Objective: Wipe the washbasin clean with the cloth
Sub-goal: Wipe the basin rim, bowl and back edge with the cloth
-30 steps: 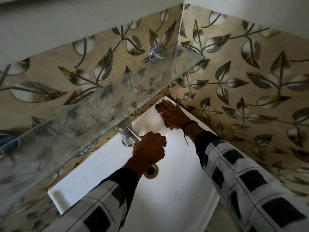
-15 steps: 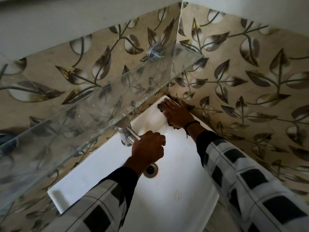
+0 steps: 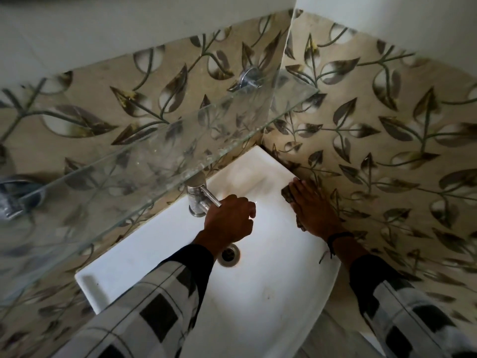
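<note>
A white washbasin [image 3: 144, 257] fills the corner between two leaf-patterned walls. My right hand [image 3: 313, 208] lies flat, fingers straight, on the basin's right rim beside the wall, pressing a dark cloth [image 3: 288, 194] that shows only at the fingertips and under the palm edge. My left hand [image 3: 228, 220] is curled over the spout of the steel tap [image 3: 196, 195] above the bowl; the spout end is hidden under it. The drain [image 3: 229, 254] sits just below that hand.
A glass shelf [image 3: 154, 156] juts out over the basin's back edge and tap, held by a chrome bracket [image 3: 247, 77]. Tiled walls close in at the back and right. The basin's front edge curves toward me, with floor below at bottom right.
My right hand with the cloth has slid from the basin's far back corner along the right rim toward me. The left hand stays on the tap spout.
</note>
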`<state>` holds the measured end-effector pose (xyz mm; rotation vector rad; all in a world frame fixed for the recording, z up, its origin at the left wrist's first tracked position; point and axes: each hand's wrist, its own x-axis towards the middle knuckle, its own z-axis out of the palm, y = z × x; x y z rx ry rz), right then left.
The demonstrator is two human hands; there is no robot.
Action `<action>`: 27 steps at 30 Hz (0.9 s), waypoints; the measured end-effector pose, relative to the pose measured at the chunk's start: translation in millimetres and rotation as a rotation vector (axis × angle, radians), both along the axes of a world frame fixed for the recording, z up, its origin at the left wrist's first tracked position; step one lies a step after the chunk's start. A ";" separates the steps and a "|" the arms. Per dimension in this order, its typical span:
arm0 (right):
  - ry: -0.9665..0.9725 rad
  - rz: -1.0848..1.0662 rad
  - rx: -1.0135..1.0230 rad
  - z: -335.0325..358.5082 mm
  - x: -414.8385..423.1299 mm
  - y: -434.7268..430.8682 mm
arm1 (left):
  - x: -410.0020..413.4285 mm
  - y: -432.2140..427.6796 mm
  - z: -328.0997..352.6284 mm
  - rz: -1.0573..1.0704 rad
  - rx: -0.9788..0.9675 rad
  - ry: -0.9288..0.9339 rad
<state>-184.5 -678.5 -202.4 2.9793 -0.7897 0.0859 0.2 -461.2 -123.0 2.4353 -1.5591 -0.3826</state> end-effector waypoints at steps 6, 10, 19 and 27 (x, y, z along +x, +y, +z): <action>-0.018 -0.110 0.084 -1.1 -43.6 24.6 | 3.2 2.7 9.9 -0.069 0.076 0.082; -0.048 -0.144 0.047 -0.9 -50.0 33.2 | -1.2 1.2 8.9 -0.046 0.077 0.050; 0.096 -0.129 -0.043 1.0 12.4 17.2 | -2.2 0.7 8.3 -0.001 0.038 -0.027; 0.094 -0.147 -0.090 -5.0 -16.2 21.3 | -2.3 -3.2 6.2 -0.001 0.045 -0.045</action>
